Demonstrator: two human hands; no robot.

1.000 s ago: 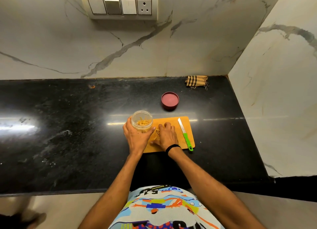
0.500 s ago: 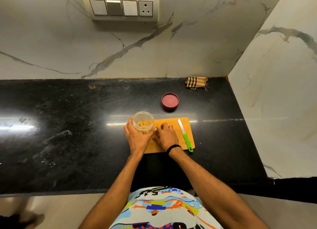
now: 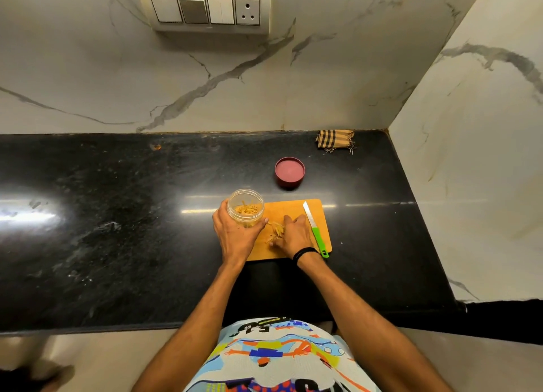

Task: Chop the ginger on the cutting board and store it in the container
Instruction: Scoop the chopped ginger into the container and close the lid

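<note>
- The left hand [image 3: 235, 236] grips the clear round plastic container [image 3: 246, 208], part-filled, at the orange wooden cutting board's [image 3: 293, 209] ten o'clock corner.
- The right hand [image 3: 295, 236] covers the pale chopped ginger strips [image 3: 276, 228] mid-board; whether it pinches any cannot be told.
- Best heap the strips, then lift them over the container's mouth, clear of the green-handled knife [image 3: 314, 230] at three o'clock.

The right grip [image 3: 295, 236] has slid right, uncovering ginger strips [image 3: 277, 229].

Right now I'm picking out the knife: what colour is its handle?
The knife handle is bright green; head view shows it best.
</note>
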